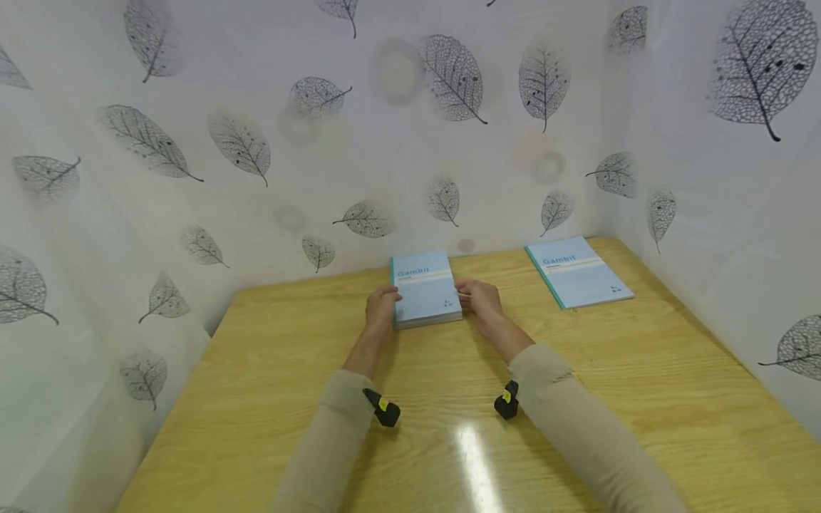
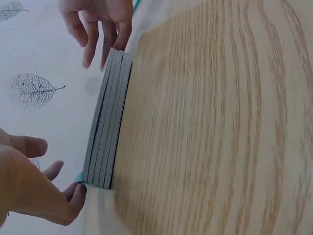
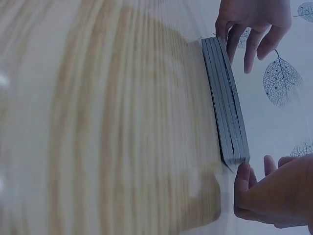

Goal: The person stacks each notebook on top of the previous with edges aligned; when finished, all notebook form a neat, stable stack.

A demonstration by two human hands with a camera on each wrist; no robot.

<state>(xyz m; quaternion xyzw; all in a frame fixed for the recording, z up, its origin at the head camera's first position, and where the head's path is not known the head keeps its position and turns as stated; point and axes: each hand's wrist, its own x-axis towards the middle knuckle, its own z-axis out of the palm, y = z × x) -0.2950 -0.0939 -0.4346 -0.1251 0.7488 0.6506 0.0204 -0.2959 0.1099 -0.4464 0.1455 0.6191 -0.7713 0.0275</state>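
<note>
A neat stack of several Gambit notebooks [image 1: 423,288] with pale blue covers and teal spines lies on the table toward the back. My left hand [image 1: 381,310] is at the spine side, fingertips right at its edge. On the opposite side, my right hand [image 1: 479,298] touches the stack's edge, its fingers loosely bent. The left wrist view shows the page edges of the stack [image 2: 108,120] between the left hand [image 2: 39,183] and the right hand [image 2: 100,24]. In the right wrist view, fingertips of the right hand [image 3: 274,193] meet the stack's lower corner.
Another Gambit notebook [image 1: 580,272] lies at the back right of the wooden table [image 1: 256,399], slightly angled. A white leaf-print curtain [image 1: 385,142] hangs behind the table and along both sides. Light reflects off the table's front part.
</note>
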